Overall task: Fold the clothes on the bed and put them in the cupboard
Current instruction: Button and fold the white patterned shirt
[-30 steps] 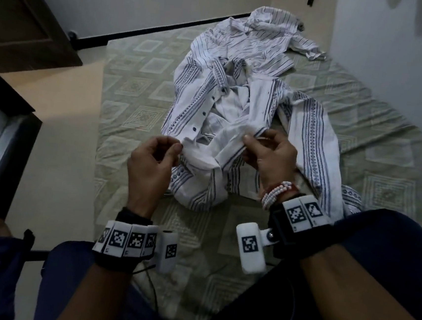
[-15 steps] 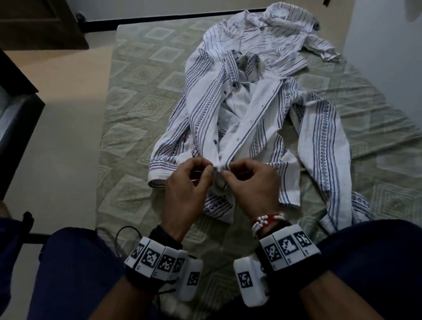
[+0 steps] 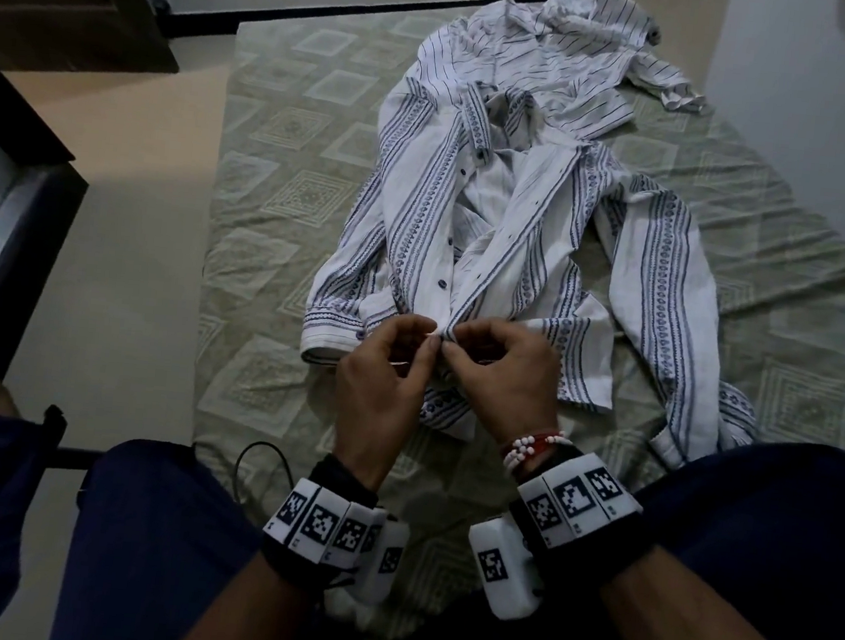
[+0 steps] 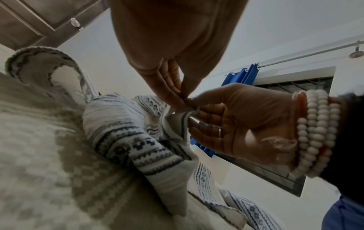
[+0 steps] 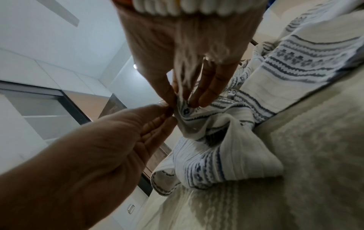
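Since a second ago your hands have come together from apart and dropped to the shirt's lower front, and the patterned shirt [image 3: 509, 256] now lies spread longer down the bed than the bunched heap it was. Your left hand [image 3: 384, 373] and right hand [image 3: 503, 374] meet fingertip to fingertip at the bottom of the open front, where the two front edges converge. From the left wrist view, your left hand [image 4: 173, 51] pinches a small bit of the white fabric between thumb and fingertips, and your right hand [image 4: 240, 123] pinches the same edge right against it, its other fingers loosely curled. The right wrist view shows the same pinch from the other side: right hand [image 5: 187, 59] above, left hand [image 5: 110, 140] below, cloth gathered between them. The shirt, white with dark patterned stripes, lies front up on the bed [image 3: 278, 192], its button line open and its sleeves lying out to either side. A second shirt [image 3: 549, 53], white with thin stripes, lies crumpled at the far end of the bed, touching the first one's collar. A white bead bracelet [image 3: 527, 446] circles your right wrist. Left of the bed, a dark cupboard [image 3: 3, 207] stands at the frame's edge.
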